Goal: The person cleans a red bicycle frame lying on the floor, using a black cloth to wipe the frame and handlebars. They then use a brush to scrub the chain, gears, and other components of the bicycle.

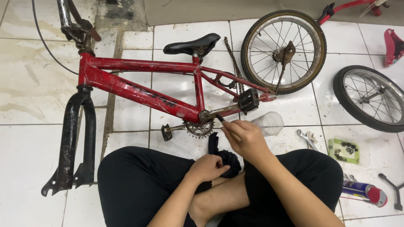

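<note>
A red bicycle frame [139, 90] with a black fork [73, 138] and black saddle [191, 44] lies on white floor tiles in front of my crossed legs. My right hand [245, 138] holds a small dark brush-like tool [220, 119], its tip near the bottom bracket [205, 116], where the crank arm [225, 110] and chainring [198, 128] meet. My left hand [207, 168] rests on my lap, closed on a black cloth [225, 157]. A clear plastic cup [269, 122] lies just beyond my right hand.
Two loose wheels lie at the right, one [284, 50] with its axle hardware, the other [370, 96] further out. A chain [233, 61], a wrench [307, 138], a green tray of small parts [344, 150], a spray can [364, 191] and a black tool [393, 191] lie on the tiles.
</note>
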